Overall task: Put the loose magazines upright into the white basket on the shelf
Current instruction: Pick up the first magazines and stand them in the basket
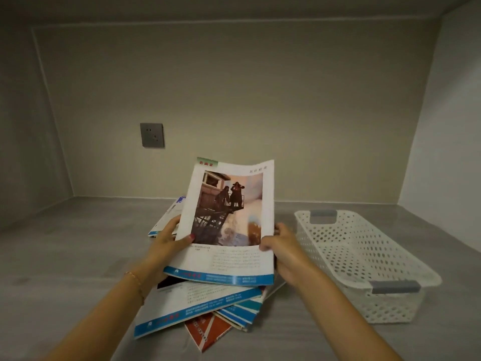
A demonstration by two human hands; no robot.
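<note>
A magazine (229, 217) with a picture of figures on a tower is raised and tilted up above the pile. My left hand (169, 241) grips its left edge, thumb on the cover. My right hand (281, 248) grips its right edge. Beneath it several loose magazines (203, 306) lie fanned flat on the shelf, blue-banded ones over a red one. One more magazine (169, 214) lies behind my left hand. The white perforated basket (364, 256) with grey handles stands to the right, with nothing inside it.
The grey shelf surface (78, 256) runs back to a beige rear wall with a grey power socket (152, 135). Side walls close the alcove on the left and right. The basket sits close to the right wall.
</note>
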